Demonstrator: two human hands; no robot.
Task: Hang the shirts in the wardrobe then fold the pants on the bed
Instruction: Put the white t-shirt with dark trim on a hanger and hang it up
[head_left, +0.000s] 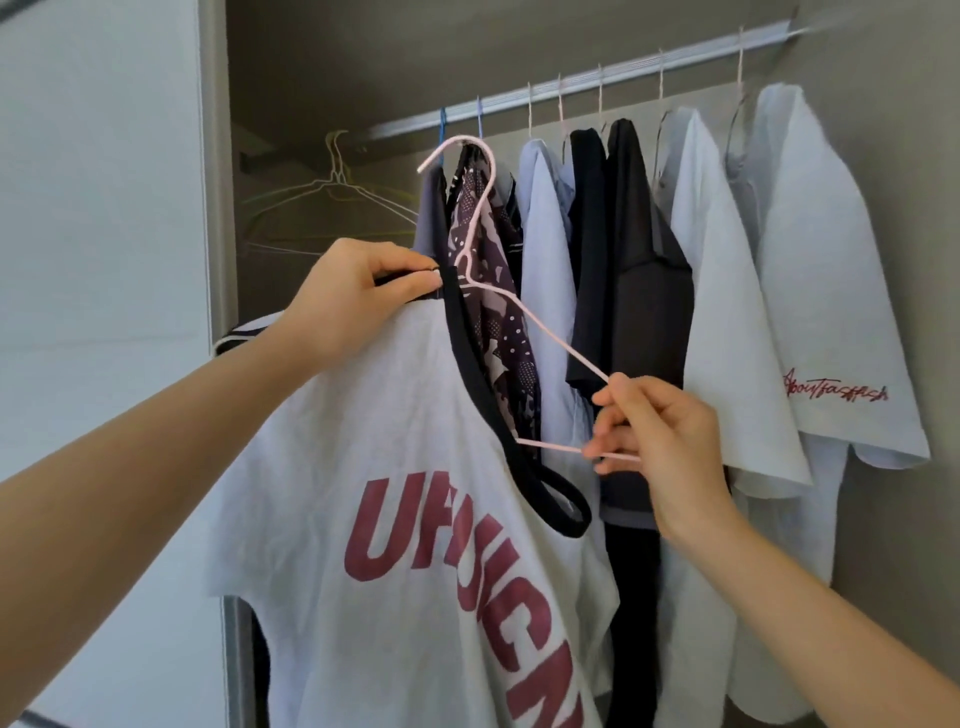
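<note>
My left hand (358, 296) pinches the black collar of the white shirt (415, 415) with red lettering, holding it up in front of the open wardrobe. My right hand (660, 441) grips the right corner of the pink wire hanger (563, 344) between fingertips and thumb. Its other end sits inside the neck opening, and its hook is below the rail (623, 67), not on it. The hung shirts (727, 312) fill the rail behind.

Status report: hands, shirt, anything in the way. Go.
Left grip pinches white T-shirt collar. Right grip holds pink hanger, half inside neck, hook off rail. Hung shirts crowd behind.
</note>
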